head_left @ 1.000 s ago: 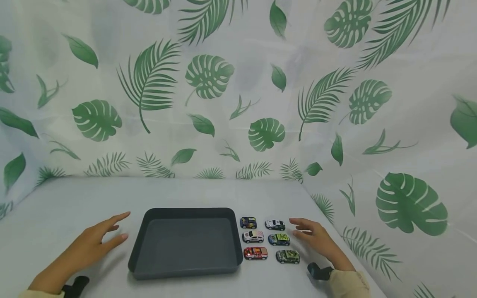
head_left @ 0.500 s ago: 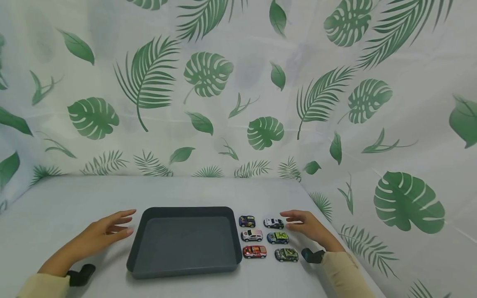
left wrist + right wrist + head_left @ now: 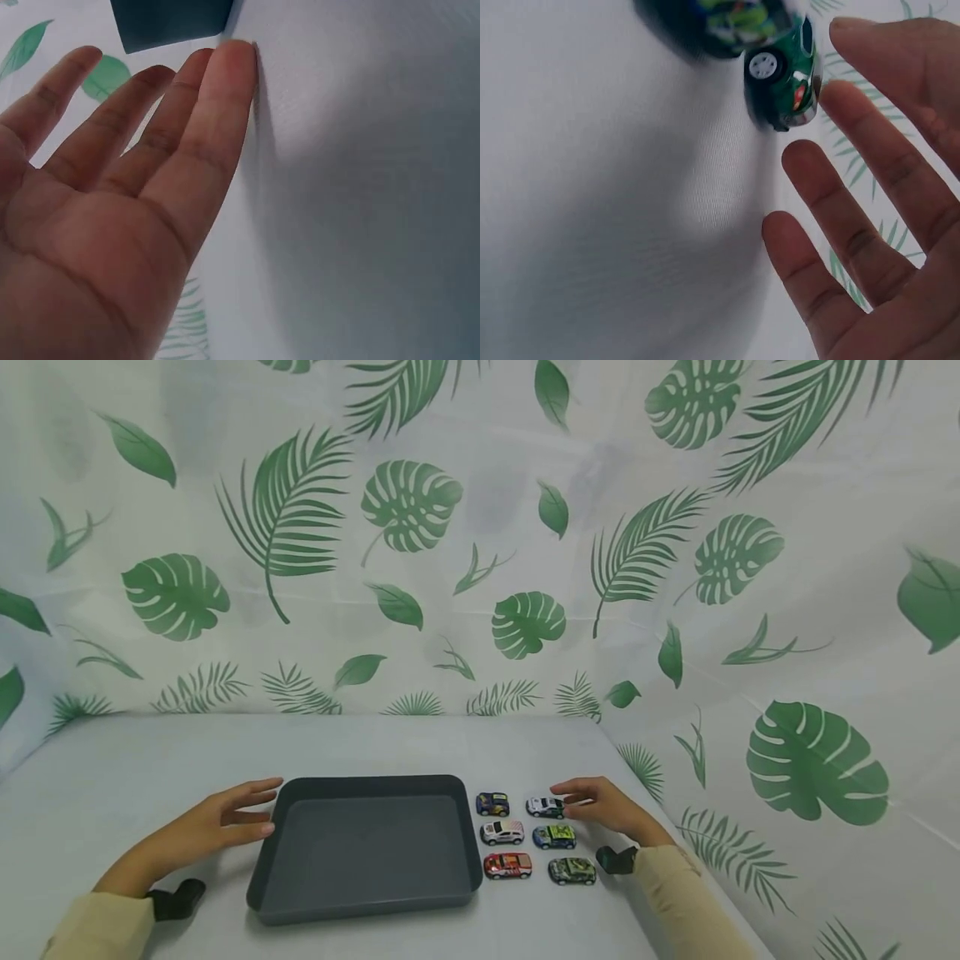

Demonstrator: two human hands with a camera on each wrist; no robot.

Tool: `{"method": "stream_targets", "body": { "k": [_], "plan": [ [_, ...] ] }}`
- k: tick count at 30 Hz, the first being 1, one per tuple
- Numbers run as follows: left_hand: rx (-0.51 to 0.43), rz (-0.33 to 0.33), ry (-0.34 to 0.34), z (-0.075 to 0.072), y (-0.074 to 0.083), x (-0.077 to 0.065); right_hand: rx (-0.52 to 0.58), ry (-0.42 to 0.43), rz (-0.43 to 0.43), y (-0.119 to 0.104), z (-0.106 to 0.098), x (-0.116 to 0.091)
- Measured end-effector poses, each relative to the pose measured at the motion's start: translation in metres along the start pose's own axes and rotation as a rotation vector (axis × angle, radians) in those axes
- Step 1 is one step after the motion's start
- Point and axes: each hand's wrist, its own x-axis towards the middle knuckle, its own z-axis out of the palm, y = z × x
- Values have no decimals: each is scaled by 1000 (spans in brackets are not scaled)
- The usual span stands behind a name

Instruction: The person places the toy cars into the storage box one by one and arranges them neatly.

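A dark grey rectangular tray (image 3: 367,843) lies on the table. At its left rim is my left hand (image 3: 206,831), fingers extended and holding nothing; whether they touch the rim I cannot tell. In the left wrist view, the left palm (image 3: 97,247) and the tray's dark corner (image 3: 172,22) show. My right hand (image 3: 611,806) is at the white and black toy car (image 3: 545,807), its fingertips close to the car's right end. In the right wrist view, the right hand's spread fingers (image 3: 847,232) are beside a toy car with a green side (image 3: 784,82), without a visible grip.
Beside the tray's right wall stand a dark blue toy car (image 3: 492,804), a white one (image 3: 502,832) and a red one (image 3: 507,866). Farther right are a blue and yellow-green car (image 3: 554,837) and a camouflage car (image 3: 572,871). A leaf-patterned cloth (image 3: 435,610) rises behind.
My left hand has moved right to the tray's left rim. My right hand has moved left to the white and black toy car. The tray and cars stay in place on the table.
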Motion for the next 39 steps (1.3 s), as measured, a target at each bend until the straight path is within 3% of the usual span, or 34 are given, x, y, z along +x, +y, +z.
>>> {"method": "stream_targets", "body": {
  "k": [5, 15, 21, 31, 39],
  "plan": [
    [-102, -22, -36, 0, -4, 6, -13, -35, -19, 5, -1, 8],
    [-174, -77, -65, -3, -12, 12, -53, -94, -66, 8, 1, 27],
    [-163, -40, -89, -3, -13, 14, -64, -76, -26, 10, 3, 31],
    [-118, -86, -62, 6, -7, 16, -123, -38, -24, 8, 3, 27],
    [-107, -76, -60, 3, -9, 14, -87, -9, -10, 3, 4, 28]
  ]
}}
